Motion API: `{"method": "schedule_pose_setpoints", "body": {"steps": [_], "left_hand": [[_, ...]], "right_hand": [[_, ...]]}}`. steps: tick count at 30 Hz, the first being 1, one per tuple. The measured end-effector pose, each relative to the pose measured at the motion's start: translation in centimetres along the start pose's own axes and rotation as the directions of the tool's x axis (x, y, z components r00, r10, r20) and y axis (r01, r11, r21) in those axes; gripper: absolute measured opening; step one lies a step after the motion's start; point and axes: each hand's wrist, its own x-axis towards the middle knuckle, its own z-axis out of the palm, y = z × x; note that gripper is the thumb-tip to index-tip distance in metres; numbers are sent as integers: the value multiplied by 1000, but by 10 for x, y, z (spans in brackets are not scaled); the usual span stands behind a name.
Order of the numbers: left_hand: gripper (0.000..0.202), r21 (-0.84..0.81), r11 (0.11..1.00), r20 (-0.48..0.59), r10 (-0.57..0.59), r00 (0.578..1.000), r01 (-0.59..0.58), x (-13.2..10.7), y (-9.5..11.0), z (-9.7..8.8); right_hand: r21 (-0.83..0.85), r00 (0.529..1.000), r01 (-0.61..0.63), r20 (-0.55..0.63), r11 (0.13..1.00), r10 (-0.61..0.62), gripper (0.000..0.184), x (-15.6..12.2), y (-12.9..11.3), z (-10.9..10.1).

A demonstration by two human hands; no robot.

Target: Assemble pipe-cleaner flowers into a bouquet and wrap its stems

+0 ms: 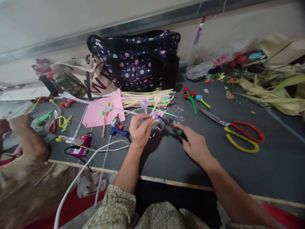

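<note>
My left hand (pixel 140 128) is closed in a pinch on a small bunch of pipe-cleaner flowers (pixel 152 106), purple and cream heads on thin stems, held just above the dark table (pixel 166 152). My right hand (pixel 194 144) grips a dark thin tool with a green handle (pixel 172 126); its tip touches the lowest purple flower head. A pile of pale yellow and green pipe cleaners (pixel 143 97) lies just behind the flowers, partly on a pink sheet (pixel 105 109).
Red and yellow scissors (pixel 238 133) lie to the right. A blue glue gun (pixel 118 128) and a pink one (pixel 82 146) with white cables sit left. A dotted dark bag (pixel 135 60) stands behind. Another person's arm (pixel 26 140) is at far left. Red pipe-cleaner flowers (pixel 190 95) lie behind.
</note>
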Motion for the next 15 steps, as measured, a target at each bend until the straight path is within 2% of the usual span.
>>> {"method": "schedule_pose_setpoints", "body": {"steps": [10, 15], "left_hand": [[14, 11, 1000, -15, 13, 1000, -13, -1, 0, 1], [15, 16, 1000, -14, 25, 1000, -24, 0, 1, 0]], "right_hand": [[-97, 999, 10, -45, 995, -14, 57, -1, 0, 1], [-206, 994, 32, -97, 978, -53, 62, -2, 0, 0]]}}
